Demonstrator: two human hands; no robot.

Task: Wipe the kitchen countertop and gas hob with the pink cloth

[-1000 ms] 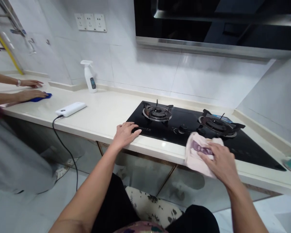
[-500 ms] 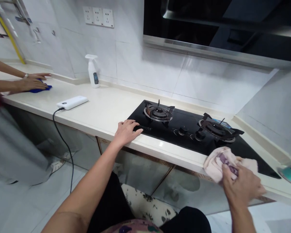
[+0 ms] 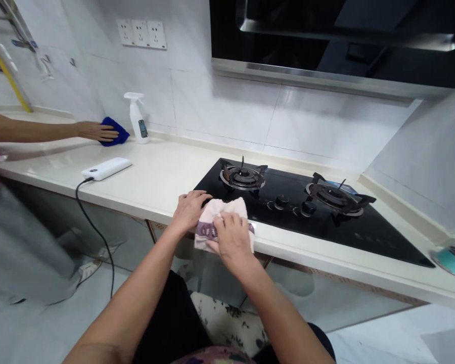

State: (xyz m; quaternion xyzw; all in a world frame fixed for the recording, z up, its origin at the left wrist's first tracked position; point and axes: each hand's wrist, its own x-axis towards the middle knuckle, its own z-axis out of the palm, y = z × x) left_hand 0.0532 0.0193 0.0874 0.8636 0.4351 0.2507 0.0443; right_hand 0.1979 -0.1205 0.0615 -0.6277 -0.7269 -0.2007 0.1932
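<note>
My right hand [image 3: 231,237] presses a pale pink cloth with a purple stripe [image 3: 216,218] onto the front edge of the cream counter [image 3: 155,177], at the left front corner of the black gas hob [image 3: 288,207]. Its fingers are curled over the cloth. My left hand [image 3: 189,208] lies flat on the counter edge right beside the cloth, fingers spread, touching its left side. The hob carries two burners [image 3: 243,177] and knobs [image 3: 281,202].
Another person's hand [image 3: 96,131] rests on a blue cloth [image 3: 116,132] by the back wall at the left. A white spray bottle [image 3: 136,119] stands there. A white power bank [image 3: 106,169] with a black cable lies on the counter. A teal pot lid [image 3: 453,260] sits at far right.
My right hand swept the pink cloth from the hob's right front along the counter edge to the left, up against my left hand. The other person's blue cloth moved right towards the spray bottle.
</note>
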